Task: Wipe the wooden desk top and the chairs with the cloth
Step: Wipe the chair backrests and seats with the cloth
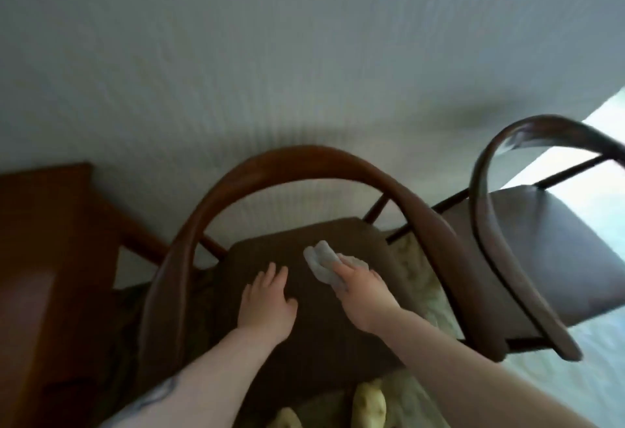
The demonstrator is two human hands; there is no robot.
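A dark wooden chair (304, 163) with a curved back rail stands below me, its brown seat in the middle of the view. My right hand (362, 289) presses a crumpled grey cloth (319, 260) onto the right part of the seat, fingers laid over it. Flat on the seat to the left rests my left hand (267, 299), fingers straight, holding nothing. A second chair (534, 224) of the same kind stands at the right, with its curved rail blurred. The wooden desk (44, 241) shows at the left edge.
A pale wall fills the upper half of the view, just behind both chairs. Light carpet lies under the chairs. Bright light falls on the floor at the far right. My feet in yellowish slippers (368, 404) show at the bottom.
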